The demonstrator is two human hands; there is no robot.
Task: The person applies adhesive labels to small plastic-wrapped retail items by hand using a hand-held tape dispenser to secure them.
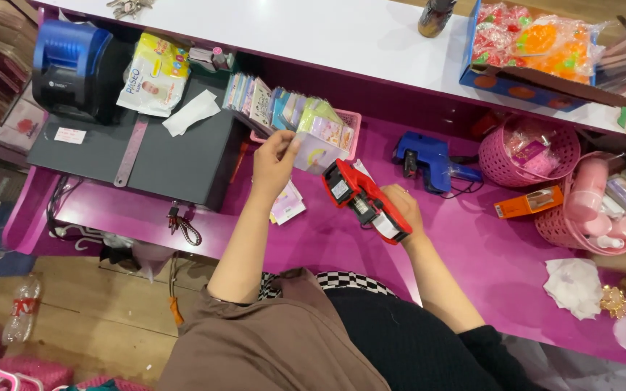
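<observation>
Left hand pinches a small packet; right hand grips the red label gun, lying at four o'clock from the packet.

We see the left hand at a row of small packets standing in a basket. Right of it, the right hand holds a price gun. A second price gun lies behind, and two baskets stand farther right.

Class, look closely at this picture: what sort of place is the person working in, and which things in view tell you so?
Probably a small shop's counter: the right hand holds a red price-label gun, a blue receipt printer stands nearby, and packets of sweets fill a box.
</observation>
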